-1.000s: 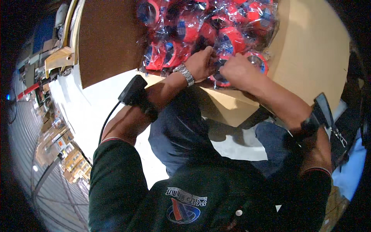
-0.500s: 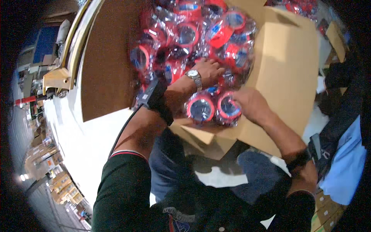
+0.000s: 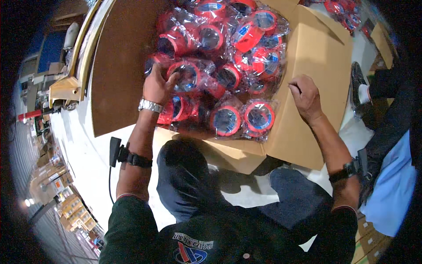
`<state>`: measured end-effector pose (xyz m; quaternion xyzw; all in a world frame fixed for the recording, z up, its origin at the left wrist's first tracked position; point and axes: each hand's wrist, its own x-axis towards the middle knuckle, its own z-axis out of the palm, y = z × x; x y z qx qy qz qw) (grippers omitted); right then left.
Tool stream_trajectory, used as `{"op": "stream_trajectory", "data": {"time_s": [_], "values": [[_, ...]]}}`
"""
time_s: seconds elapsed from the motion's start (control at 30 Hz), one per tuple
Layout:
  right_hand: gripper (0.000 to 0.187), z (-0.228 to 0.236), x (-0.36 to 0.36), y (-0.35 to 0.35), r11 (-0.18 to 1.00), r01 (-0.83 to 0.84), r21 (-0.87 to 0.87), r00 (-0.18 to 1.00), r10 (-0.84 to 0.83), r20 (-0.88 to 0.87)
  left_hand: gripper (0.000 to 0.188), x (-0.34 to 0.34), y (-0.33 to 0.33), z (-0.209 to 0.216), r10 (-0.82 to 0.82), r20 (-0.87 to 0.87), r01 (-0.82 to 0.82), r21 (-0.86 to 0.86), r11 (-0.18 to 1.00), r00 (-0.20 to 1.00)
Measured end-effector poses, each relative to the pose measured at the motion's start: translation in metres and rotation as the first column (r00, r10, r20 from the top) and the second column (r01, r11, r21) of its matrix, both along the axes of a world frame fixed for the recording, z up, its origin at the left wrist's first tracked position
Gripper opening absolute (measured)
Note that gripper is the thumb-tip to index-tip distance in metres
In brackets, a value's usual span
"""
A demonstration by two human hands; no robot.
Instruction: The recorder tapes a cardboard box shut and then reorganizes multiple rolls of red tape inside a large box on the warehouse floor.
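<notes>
Rolls of red tape (image 3: 226,121) in clear plastic wrap fill an open cardboard box (image 3: 246,159). At the left side of the pile my left hand (image 3: 158,88), with a metal watch at its wrist, has thumb and fingers apart. It rests at a wrapped tape roll (image 3: 185,75), but the fingertips are partly hidden. My right hand (image 3: 306,99) hovers by the box's right flap, its fingers curled in with nothing seen in them. Two wrapped rolls lie side by side at the near edge, one of them a red-rimmed roll (image 3: 259,116).
A brown cardboard flap (image 3: 125,70) stands on the left, and a tan flap (image 3: 323,57) spreads on the right. More wrapped tape rolls (image 3: 343,11) lie at the far right. Another person's dark-clothed leg (image 3: 382,83) and shoe are close on the right. A yellow pallet jack (image 3: 66,91) stands far left.
My left hand has moved left from the pile's middle to its left side. My right hand has come off the near rolls, up and right to the flap. The near rolls lie settled.
</notes>
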<state>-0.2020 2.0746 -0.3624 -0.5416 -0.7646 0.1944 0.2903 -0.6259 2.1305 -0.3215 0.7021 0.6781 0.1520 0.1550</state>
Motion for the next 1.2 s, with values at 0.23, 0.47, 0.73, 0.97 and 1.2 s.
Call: {"op": "stream_trajectory", "data": {"time_s": [0.23,0.47,0.73,0.97,1.2], "values": [[0.01,-0.026,-0.003,0.03,0.974,-0.172,0.148,0.974,0.145,0.175,0.056,0.001,-0.047,0.021,-0.069,-0.206,0.121,0.254,0.96,0.976],[0.006,-0.021,-0.01,0.028,0.98,-0.127,0.153,0.986,0.108,0.127,0.04,0.112,-0.186,0.006,-0.594,0.17,0.614,-0.325,0.719,0.786],[0.008,-0.014,-0.02,0.026,0.985,-0.097,0.146,0.991,0.082,0.107,0.029,0.139,-0.168,-0.04,-0.739,0.143,0.703,-0.468,0.536,0.659],[0.013,-0.008,-0.077,0.01,0.99,-0.033,0.135,0.982,0.057,-0.181,0.023,0.029,-0.137,-0.048,-0.795,-0.009,0.741,-0.356,0.57,0.607],[0.018,0.007,-0.171,0.031,0.886,-0.412,-0.211,0.883,0.332,-0.331,0.031,-0.168,-0.064,-0.026,-0.748,-0.189,0.702,-0.26,0.663,0.636]]}}
